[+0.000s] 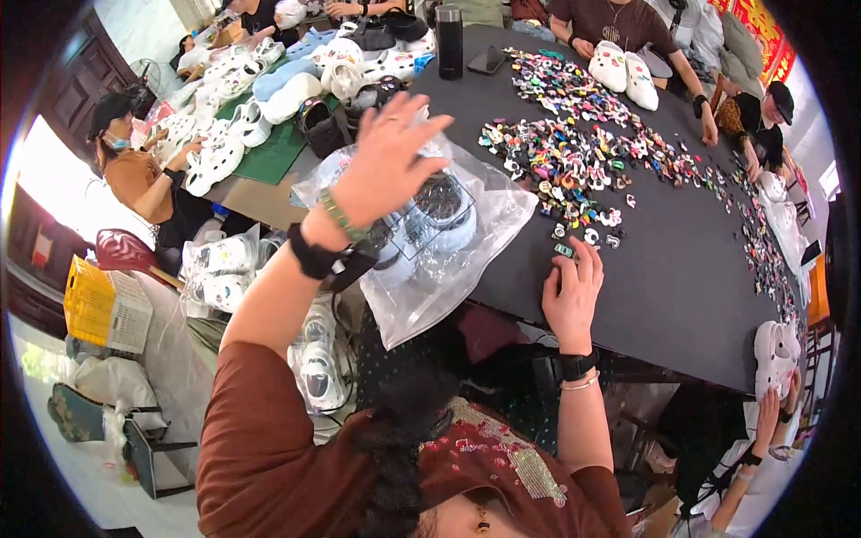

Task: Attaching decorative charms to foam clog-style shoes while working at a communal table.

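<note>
My left hand [395, 166] is raised with its fingers spread and nothing in it. Below it lies a clear plastic bag [489, 260] with a pair of light blue clogs [462, 235] inside, and the hand hides part of them. The bag overhangs the table's near edge. My right hand [577, 296] rests at that edge, its fingers loosely bent and apart. Close by its fingertips is a small green charm [563, 250]; whether they touch it I cannot tell. A big heap of colourful small shoe charms [574, 166] spreads over the black table [664, 278].
White clogs [215, 161] crowd the left side, with several co-workers around the tables. A dark tumbler [449, 43] and a phone [487, 60] stand at the back. Bagged white clogs [224, 269] and a yellow crate [103, 305] are at lower left. A white clog [775, 354] is at right.
</note>
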Action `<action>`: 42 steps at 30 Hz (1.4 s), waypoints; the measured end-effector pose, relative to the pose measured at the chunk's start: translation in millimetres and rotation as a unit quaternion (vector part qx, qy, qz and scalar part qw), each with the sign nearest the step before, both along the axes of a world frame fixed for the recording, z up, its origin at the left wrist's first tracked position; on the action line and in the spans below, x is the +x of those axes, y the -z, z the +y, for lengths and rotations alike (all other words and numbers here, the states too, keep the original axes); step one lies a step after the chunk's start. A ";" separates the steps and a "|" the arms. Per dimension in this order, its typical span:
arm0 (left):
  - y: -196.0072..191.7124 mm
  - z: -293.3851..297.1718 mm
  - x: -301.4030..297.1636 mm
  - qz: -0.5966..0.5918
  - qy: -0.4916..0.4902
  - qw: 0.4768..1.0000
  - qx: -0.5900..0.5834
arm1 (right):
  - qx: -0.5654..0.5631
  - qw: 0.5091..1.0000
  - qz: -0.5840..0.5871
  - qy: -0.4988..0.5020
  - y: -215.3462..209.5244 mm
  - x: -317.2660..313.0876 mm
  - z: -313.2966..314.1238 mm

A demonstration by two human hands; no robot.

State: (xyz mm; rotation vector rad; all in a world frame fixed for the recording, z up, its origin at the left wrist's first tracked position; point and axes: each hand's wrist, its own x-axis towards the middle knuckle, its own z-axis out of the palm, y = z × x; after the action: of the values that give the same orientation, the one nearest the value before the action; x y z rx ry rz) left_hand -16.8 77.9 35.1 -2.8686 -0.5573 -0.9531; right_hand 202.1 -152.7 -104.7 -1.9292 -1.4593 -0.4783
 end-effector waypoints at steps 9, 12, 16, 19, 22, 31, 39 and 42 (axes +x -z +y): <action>50.3 -48.9 -115.6 -0.239 -0.272 0.922 -0.136 | 0.006 0.951 0.279 -0.133 -6.2 -23.9 -2.6; 86.6 -59.0 -140.2 -0.296 -0.289 0.865 -0.285 | -0.027 0.926 0.272 -0.261 -20.1 -53.2 3.2; 119.8 -86.0 -142.7 -0.272 -0.221 0.707 -0.615 | -0.110 0.889 0.348 -0.275 -24.5 -71.4 15.1; 131.5 -108.9 -134.1 -0.224 -0.177 0.657 -0.698 | -0.183 0.861 0.385 -0.277 -30.0 -74.1 19.5; 131.6 -122.4 -124.8 -0.224 -0.126 0.569 -0.781 | -0.193 0.814 0.467 -0.288 -47.4 -81.1 18.8; 143.9 -132.6 -112.1 -0.265 -0.055 0.631 -0.727 | -0.017 0.931 0.192 -0.310 -48.1 -79.4 39.4; 151.1 -133.0 -116.4 -0.298 -0.034 0.573 -0.763 | 0.017 0.966 -0.014 -0.258 -54.6 -100.8 98.7; 144.9 -136.0 -113.9 -0.292 -0.041 0.575 -0.763 | -0.098 0.977 -0.070 -0.174 -56.9 -102.4 126.7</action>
State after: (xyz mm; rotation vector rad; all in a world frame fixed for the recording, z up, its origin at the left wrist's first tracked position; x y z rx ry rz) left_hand -130.6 -58.1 -109.7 -3.2628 -2.7345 -2.1879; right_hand 99.7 -26.0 -47.8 -1.7582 -1.9523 -0.3228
